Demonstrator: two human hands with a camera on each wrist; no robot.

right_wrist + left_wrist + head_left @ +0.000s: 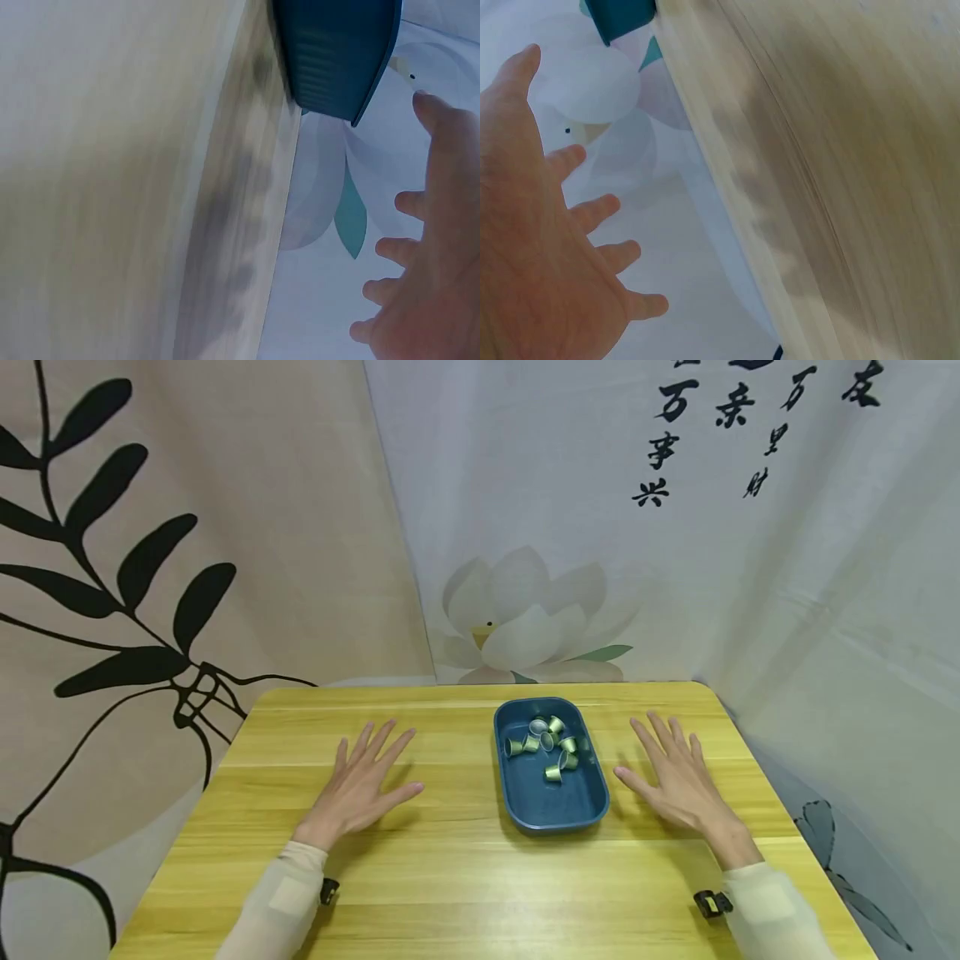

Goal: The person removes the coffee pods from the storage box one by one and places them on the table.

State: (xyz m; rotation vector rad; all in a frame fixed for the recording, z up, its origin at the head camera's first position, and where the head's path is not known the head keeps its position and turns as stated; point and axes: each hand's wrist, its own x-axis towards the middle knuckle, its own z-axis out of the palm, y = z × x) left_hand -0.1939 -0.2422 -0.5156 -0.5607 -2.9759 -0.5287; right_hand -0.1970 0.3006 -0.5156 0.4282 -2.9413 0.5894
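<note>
A dark blue rectangular tray (555,814) stands on the table, right of its middle. Several small cup-shaped pieces (552,773), pale green with a metallic sheen, lie loosely in its far half, some tipped on their sides. My left hand (362,787) is held over the table to the tray's left, fingers spread and holding nothing. On the other side, my right hand (678,785) is spread too, its thumb close to the tray's right wall but apart from it. Both wrist views show straight fingers and shadows cast on the wood; the tray's side (334,56) appears in the right one.
The light wooden table (450,893) ends at a far edge just behind the tray. Behind it hangs a pale cloth (525,485) with a lotus, dark leaves and brush writing. Each sleeve bears a small black device (712,903) at the wrist.
</note>
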